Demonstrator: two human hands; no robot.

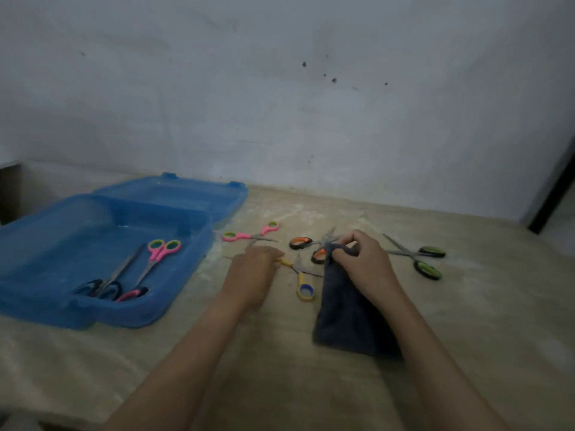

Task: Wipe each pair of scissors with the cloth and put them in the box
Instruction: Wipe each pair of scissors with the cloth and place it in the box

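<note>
Scissors: yellow-handled pair (300, 276) lies open on desk (466, 306), one handle under the curled fingers of left hand (250, 270); firm grip or mere touch, cannot tell. Right hand (362, 262) pinches top of dark cloth (348, 318), which hangs down onto desk. Orange-handled pair (311, 247) just beyond right hand, touching cloth. Green-handled pair (420, 258) to the right, pink pair (250, 234) near box. Blue box (46, 306), lid open, holds three pairs. Pale marked wall (280, 104) behind.
</note>
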